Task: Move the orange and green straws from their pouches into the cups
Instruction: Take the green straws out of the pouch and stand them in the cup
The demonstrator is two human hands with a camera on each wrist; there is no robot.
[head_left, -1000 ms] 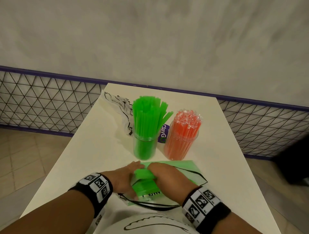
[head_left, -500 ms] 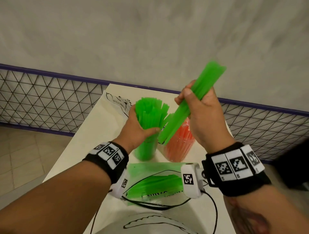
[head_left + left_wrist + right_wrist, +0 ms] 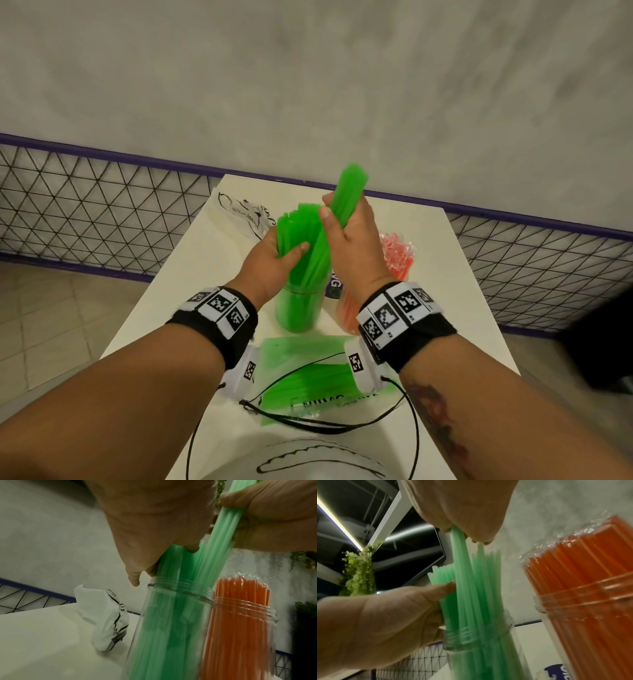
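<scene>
A clear cup [image 3: 298, 311] crammed with green straws [image 3: 294, 226] stands mid-table. My left hand [image 3: 274, 253] grips those standing straws just above the rim [image 3: 180, 588], thumb in front. My right hand [image 3: 346, 229] holds a bundle of green straws [image 3: 349, 192] almost upright, its lower ends down among the others in the cup. Right of it is a second cup [image 3: 346, 311] filled with orange straws [image 3: 397, 253]. In front lies the green pouch [image 3: 308, 373] with several straws inside.
A crumpled white pouch [image 3: 239, 212] lies at the table's back left. A purple label [image 3: 334, 291] shows between the cups. Black cords [image 3: 414, 418] trail over the near edge of the table. A wire-mesh fence [image 3: 102, 212] and a grey wall stand behind.
Both hands left the green pouch and rose to the green cup. The right hand's bundle has swung from a rightward tilt to nearly upright and gone down into the cup.
</scene>
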